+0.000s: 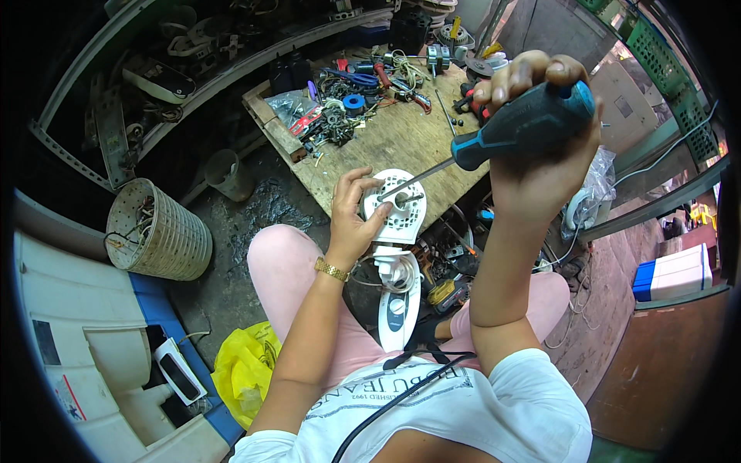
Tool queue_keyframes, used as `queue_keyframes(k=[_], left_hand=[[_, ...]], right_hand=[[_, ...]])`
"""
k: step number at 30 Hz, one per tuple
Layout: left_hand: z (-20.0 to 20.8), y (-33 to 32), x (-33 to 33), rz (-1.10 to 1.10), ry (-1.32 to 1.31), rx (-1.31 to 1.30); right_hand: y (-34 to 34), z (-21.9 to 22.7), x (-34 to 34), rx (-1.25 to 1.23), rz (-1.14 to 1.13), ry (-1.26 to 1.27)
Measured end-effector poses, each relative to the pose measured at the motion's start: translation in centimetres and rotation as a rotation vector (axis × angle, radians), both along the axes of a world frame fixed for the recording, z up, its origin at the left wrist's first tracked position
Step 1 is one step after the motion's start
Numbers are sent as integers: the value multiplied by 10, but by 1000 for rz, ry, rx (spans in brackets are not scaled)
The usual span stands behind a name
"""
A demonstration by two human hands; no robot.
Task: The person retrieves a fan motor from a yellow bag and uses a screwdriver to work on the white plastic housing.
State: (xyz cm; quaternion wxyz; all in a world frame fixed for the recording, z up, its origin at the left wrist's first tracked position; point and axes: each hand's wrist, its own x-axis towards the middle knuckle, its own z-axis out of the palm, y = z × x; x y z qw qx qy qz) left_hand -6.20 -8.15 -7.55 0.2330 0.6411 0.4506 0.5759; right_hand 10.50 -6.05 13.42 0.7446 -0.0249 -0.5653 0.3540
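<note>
A screwdriver (494,137) with a black and blue handle is gripped in my raised right hand (544,171). Its shaft slants down to the left, and the tip is at the round, slotted white motor housing of an electric fan (407,224). My left hand (353,220) steadies the housing by its left side, thumb on the face and fingers curled round the rim. A thin metal shaft sticks out of the housing's middle. Below it, the neck and white base with a dial (397,306) rest between my legs, a pale cord looped at the neck.
The wooden worktable (340,174) carries wires, hand tools, a blue tape roll (353,103) and small parts. At left stand a white slatted basket (181,239) and a small bucket (229,176). A yellow plastic bag (243,370) lies beside me. Tools and scraps crowd the floor under the table.
</note>
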Motion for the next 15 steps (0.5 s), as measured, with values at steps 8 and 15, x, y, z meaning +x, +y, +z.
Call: queue_keyframes(k=[8, 15], left_hand=[[1, -2, 0, 15, 32, -8], [-1, -2, 1, 37, 31, -20]], right_hand=[[-15, -2, -20, 148, -237, -12], [12, -3, 13, -48, 352, -29]])
